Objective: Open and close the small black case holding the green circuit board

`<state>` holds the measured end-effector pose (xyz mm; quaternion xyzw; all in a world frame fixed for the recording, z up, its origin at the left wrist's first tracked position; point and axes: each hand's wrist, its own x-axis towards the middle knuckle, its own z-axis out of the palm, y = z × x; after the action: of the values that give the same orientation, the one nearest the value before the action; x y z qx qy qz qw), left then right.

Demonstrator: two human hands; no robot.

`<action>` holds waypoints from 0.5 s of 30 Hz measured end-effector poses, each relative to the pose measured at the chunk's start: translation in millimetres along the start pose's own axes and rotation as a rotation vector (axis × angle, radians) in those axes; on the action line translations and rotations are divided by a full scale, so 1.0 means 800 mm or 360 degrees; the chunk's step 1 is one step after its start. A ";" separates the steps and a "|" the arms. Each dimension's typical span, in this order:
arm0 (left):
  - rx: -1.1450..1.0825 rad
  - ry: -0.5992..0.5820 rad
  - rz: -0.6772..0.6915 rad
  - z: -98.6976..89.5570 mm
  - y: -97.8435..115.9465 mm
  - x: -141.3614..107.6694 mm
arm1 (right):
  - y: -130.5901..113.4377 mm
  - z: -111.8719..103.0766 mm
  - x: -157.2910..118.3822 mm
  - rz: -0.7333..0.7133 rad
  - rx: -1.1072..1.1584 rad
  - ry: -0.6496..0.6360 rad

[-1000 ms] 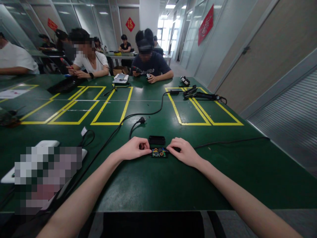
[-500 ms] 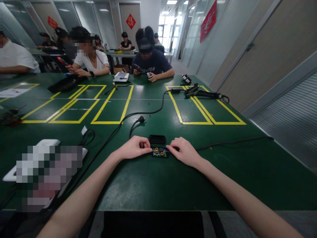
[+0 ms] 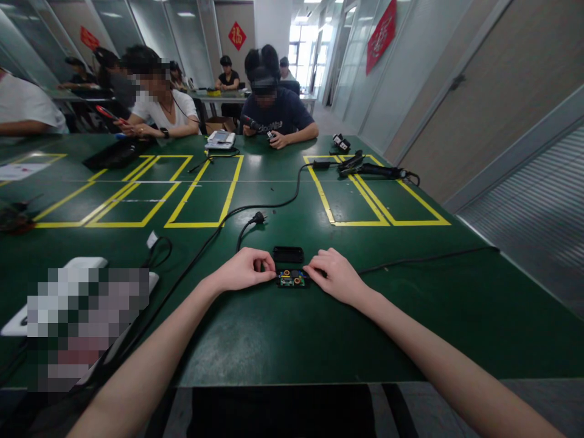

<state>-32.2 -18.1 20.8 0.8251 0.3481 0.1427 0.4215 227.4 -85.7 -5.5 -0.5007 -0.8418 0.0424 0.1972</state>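
On the near part of the glossy green counter (image 3: 283,347), a small open black rectangular casing with a green circuit board and two copper-coloured rings (image 3: 292,279) lies between the left hand (image 3: 246,267) and the right hand (image 3: 335,275). Both are curled, thumbs and fingers drawn in at its opposite ends; whether either grips the casing or its wires, I cannot tell. Just behind sits a hollow black rectangular shell (image 3: 288,254), then a rounded black plug (image 3: 259,218), yellow tape outlines (image 3: 196,225) and, across the counter, a seated person in a dark blue T-shirt (image 3: 283,109)
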 end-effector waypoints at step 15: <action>0.0400 0.0212 0.0298 0.008 -0.011 0.002 | 0.008 0.014 0.005 0.0320 -0.0065 0.0347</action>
<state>-31.4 -17.4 9.8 0.8888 0.3120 0.1910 0.2759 226.7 -77.6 -16.4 -0.5882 -0.7616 -0.0098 0.2719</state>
